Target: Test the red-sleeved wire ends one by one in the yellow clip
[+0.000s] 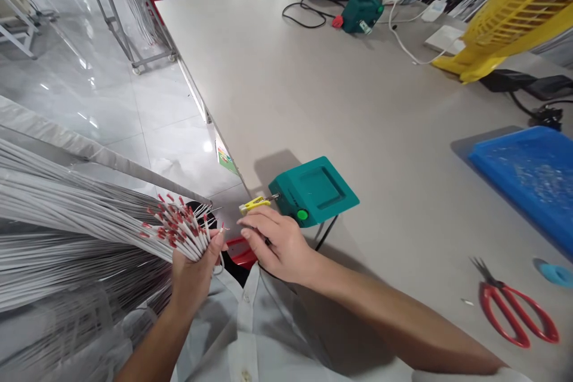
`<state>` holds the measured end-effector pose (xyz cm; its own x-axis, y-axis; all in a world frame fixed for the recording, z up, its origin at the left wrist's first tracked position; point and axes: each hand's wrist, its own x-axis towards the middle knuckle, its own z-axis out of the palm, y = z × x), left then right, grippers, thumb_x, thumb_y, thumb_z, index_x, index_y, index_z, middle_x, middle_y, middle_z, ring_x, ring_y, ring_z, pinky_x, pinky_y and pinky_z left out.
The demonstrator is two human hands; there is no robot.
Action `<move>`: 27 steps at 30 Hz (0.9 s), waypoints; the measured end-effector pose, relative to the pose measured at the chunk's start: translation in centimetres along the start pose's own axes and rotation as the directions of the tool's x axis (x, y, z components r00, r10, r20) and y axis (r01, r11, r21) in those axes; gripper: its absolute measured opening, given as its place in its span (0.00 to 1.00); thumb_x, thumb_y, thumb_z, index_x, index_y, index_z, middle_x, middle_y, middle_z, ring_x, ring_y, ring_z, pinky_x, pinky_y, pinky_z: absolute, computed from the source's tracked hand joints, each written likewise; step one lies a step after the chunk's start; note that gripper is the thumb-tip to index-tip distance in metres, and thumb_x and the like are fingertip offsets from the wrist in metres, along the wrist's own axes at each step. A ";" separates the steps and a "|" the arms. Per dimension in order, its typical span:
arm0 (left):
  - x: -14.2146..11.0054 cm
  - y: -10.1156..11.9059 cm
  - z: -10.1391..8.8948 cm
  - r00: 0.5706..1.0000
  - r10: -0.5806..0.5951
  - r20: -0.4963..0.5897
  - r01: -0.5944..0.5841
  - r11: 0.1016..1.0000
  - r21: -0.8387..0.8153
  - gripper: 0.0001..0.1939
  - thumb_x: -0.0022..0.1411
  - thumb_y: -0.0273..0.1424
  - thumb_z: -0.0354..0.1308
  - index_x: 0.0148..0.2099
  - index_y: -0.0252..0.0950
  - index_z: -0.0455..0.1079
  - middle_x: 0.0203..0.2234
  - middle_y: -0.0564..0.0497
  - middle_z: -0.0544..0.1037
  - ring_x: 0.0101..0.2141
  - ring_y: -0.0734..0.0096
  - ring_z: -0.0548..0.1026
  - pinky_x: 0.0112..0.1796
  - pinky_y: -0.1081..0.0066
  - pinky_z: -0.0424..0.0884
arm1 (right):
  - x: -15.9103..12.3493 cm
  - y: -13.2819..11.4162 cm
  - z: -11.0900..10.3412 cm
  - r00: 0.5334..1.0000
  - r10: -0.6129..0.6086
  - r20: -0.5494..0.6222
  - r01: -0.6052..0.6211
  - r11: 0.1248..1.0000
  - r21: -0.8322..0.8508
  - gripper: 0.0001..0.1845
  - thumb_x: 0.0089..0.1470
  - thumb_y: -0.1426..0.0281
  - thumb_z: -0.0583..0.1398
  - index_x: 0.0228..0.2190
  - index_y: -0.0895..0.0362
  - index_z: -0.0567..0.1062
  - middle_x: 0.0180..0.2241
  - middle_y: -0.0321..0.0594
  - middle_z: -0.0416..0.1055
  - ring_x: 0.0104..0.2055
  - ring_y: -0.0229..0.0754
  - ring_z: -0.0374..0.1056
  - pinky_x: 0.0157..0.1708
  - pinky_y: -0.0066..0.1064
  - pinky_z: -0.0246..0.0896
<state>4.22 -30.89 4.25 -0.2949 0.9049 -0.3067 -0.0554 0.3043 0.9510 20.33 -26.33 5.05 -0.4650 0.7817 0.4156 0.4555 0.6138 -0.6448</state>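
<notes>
My left hand [193,274] is closed round a thick bundle of white wires [89,215] whose ends carry red sleeves [176,224]; the bundle fans out to the left. My right hand [273,245] is pinched with its fingertips near the wire ends, holding something thin I cannot make out. Just beyond it a small teal box with a green button [313,191] sits at the table's near edge, with a yellow clip [253,204] sticking out of its left side.
Red-handled scissors [514,304] lie at the right. A blue tray [532,176] and a light blue disc [555,273] are further right. At the back stand a yellow basket [510,18], another teal device [362,14] and cables. The tiled floor is on the left.
</notes>
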 end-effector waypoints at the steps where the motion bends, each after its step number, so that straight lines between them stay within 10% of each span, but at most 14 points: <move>1: -0.1 0.0 0.1 1.000 -0.005 0.005 0.005 1.000 -0.008 0.08 0.51 0.34 0.60 0.30 0.33 0.72 0.18 0.55 0.71 0.18 0.81 0.63 0.19 0.79 0.60 | 0.1 -0.2 0.1 1.000 0.023 -0.009 -0.022 0.999 0.030 0.09 0.54 0.71 0.54 0.37 0.61 0.71 0.35 0.45 0.71 0.36 0.39 0.67 0.32 0.28 0.63; 10: 0.3 1.0 -0.4 0.970 0.120 0.212 -0.166 0.963 0.214 0.05 0.51 0.30 0.59 0.29 0.33 0.73 0.13 0.57 0.67 0.19 0.75 0.68 0.23 0.76 0.67 | 1.4 -0.8 0.0 0.977 -0.072 0.201 0.092 0.992 -0.090 0.10 0.53 0.74 0.51 0.26 0.59 0.71 0.25 0.41 0.68 0.29 0.37 0.64 0.26 0.26 0.58; 14: 0.4 0.7 -0.7 0.943 0.237 0.234 -0.298 0.914 0.275 0.03 0.52 0.27 0.59 0.31 0.35 0.73 0.21 0.53 0.75 0.26 0.69 0.74 0.29 0.73 0.71 | 2.1 -0.9 -0.7 0.934 0.151 0.324 -0.204 0.970 0.134 0.09 0.48 0.75 0.52 0.21 0.60 0.70 0.22 0.37 0.64 0.24 0.33 0.59 0.24 0.25 0.54; 16: 0.2 0.6 -0.8 0.933 0.282 0.224 -0.337 0.904 0.264 0.03 0.51 0.26 0.59 0.31 0.35 0.73 0.24 0.51 0.77 0.27 0.68 0.75 0.31 0.72 0.72 | 2.3 -0.6 -0.7 0.809 0.318 0.495 -0.519 0.782 0.345 0.07 0.46 0.74 0.54 0.20 0.59 0.69 0.18 0.34 0.62 0.21 0.32 0.57 0.21 0.24 0.53; 18: 0.0 0.7 -0.9 0.918 0.308 0.249 -0.363 0.905 0.223 0.03 0.49 0.25 0.59 0.30 0.36 0.72 0.24 0.51 0.78 0.27 0.68 0.76 0.31 0.71 0.72 | 2.2 -0.2 -0.4 0.599 0.363 0.714 -0.792 0.402 0.460 0.05 0.43 0.70 0.57 0.21 0.59 0.69 0.16 0.31 0.61 0.16 0.30 0.56 0.17 0.23 0.52; 21: -0.2 0.9 -1.0 0.917 0.318 0.240 -0.364 0.913 0.185 0.03 0.48 0.24 0.60 0.28 0.36 0.71 0.24 0.51 0.78 0.26 0.68 0.75 0.31 0.71 0.72 | 1.9 0.2 0.0 0.430 0.283 0.857 -0.889 -0.033 0.457 0.11 0.37 0.65 0.61 0.21 0.60 0.68 0.17 0.31 0.63 0.13 0.29 0.56 0.12 0.23 0.52; 24: -0.1 1.0 -1.0 0.949 0.256 0.185 -0.295 0.928 0.226 0.00 0.49 0.27 0.60 0.27 0.35 0.72 0.21 0.52 0.76 0.24 0.70 0.73 0.28 0.70 0.71 | 1.5 -0.1 0.0 0.512 0.381 0.770 -0.847 0.072 0.528 0.12 0.41 0.63 0.60 0.24 0.60 0.69 0.15 0.30 0.61 0.13 0.31 0.58 0.13 0.23 0.53; 27: 0.0 1.0 -0.8 0.975 0.168 0.149 -0.197 0.956 0.216 0.03 0.50 0.30 0.60 0.29 0.35 0.73 0.16 0.54 0.72 0.19 0.73 0.69 0.24 0.72 0.68 | 1.3 -0.6 -0.3 0.769 0.442 0.462 -0.639 0.515 0.572 0.13 0.48 0.63 0.58 0.33 0.60 0.71 0.20 0.34 0.66 0.17 0.32 0.61 0.17 0.24 0.58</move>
<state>3.41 -30.85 5.23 -0.1549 0.9772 -0.1454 0.2113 0.1765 0.9614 19.66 -25.70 6.16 -0.5067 0.8215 -0.2616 0.0974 -0.2469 -0.9641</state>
